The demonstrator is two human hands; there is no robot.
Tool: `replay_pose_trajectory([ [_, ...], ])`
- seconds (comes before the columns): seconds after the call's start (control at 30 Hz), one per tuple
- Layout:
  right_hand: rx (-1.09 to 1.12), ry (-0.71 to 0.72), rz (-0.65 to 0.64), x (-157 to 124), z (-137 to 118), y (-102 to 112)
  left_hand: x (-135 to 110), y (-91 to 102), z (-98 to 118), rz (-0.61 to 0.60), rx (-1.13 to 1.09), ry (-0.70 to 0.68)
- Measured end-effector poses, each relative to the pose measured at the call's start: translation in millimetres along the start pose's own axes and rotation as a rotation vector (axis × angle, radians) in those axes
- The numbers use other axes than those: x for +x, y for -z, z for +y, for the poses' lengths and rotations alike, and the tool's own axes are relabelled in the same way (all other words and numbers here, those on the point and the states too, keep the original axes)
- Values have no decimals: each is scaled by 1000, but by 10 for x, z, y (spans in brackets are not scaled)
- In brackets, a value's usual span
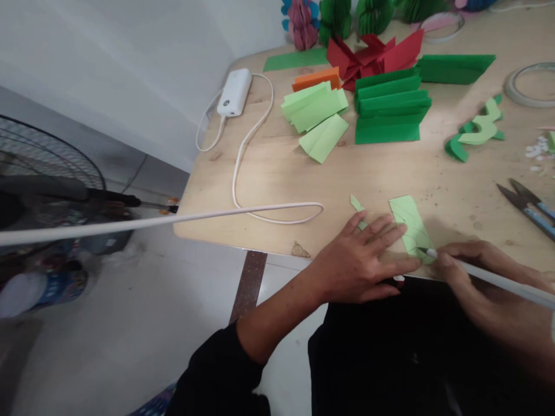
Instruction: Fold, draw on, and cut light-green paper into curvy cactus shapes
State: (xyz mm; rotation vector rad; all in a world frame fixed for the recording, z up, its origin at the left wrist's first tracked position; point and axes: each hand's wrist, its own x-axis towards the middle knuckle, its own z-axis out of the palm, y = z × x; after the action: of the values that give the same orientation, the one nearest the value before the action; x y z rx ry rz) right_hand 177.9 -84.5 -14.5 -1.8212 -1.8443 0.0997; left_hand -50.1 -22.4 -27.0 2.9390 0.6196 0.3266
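A light green piece of paper (410, 216) lies at the table's front edge, with thin curved lines drawn on it. My left hand (362, 257) rests flat with fingers spread, its fingertips on the paper's left side. Under its index finger area a narrow light green paper strip (356, 203) sticks out. My right hand (481, 277) grips a white pencil (498, 278), its dark tip touching the lower part of the paper.
Folded light green papers (318, 110), dark green papers (390, 107) and red papers (375, 55) lie farther back. Scissors (526, 202) are at the right, below wavy green cutouts (479, 127). A white power bank (235, 92) trails a cable (236, 173) across the left side. Tape rolls (514, 92) stand nearby.
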Motion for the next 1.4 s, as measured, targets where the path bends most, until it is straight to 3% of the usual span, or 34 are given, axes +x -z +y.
replay_pose_trajectory([
  [0.5,-48,-94,42,-54,28,-41,-2,-19,0,9,-5,1],
  [0.8,112,-146,76,-51,22,-30,1,-21,3,22,-8,6],
  [1.13,77,115,14,-25,92,-46,5,-33,7,24,14,-5],
  [1.4,116,272,56,-22,80,-59,-6,-65,5,133,-5,21],
])
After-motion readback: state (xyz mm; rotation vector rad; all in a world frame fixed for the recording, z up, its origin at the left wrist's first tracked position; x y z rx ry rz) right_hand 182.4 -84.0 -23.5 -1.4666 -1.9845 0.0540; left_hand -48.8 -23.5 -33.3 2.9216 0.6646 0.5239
